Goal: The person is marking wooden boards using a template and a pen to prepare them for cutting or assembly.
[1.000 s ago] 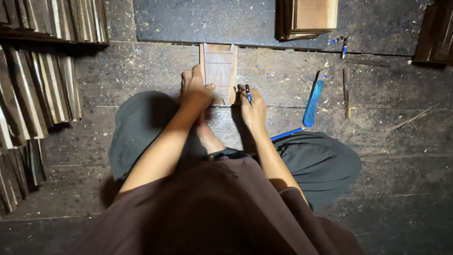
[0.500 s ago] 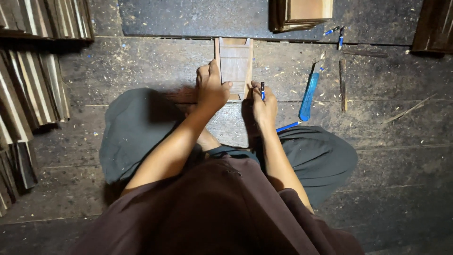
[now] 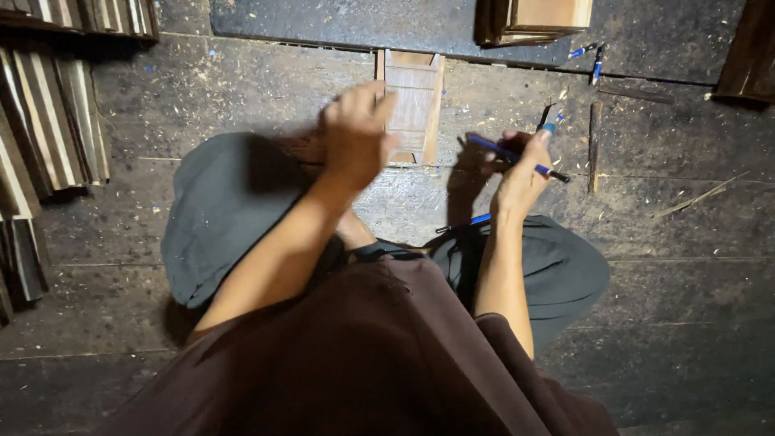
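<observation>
A small wooden frame (image 3: 413, 97) with raised side rails lies on the dark plank floor (image 3: 242, 89) in front of my knees. My left hand (image 3: 355, 139) hovers, motion-blurred, over the frame's left edge, fingers loosely spread and nothing visibly in it. To the right of the frame, my right hand (image 3: 521, 176) is lifted and grips a blue pencil (image 3: 517, 157) that points right. A second blue pencil (image 3: 467, 223) rests by my right knee. Just beyond my right hand, the tip of a blue utility knife (image 3: 548, 123) shows.
Stacks of thin wooden slats (image 3: 48, 105) fill the left side. A light wooden box (image 3: 542, 16) stands at the top, with two blue pens (image 3: 593, 58) beside it. A thin dark stick (image 3: 594, 145) lies right of the knife. Dark boards (image 3: 751, 48) sit top right.
My left hand has lifted off the frame's near end and moved up-left. My right hand has pulled away to the right and turned the pencil sideways, now covering most of the knife.
</observation>
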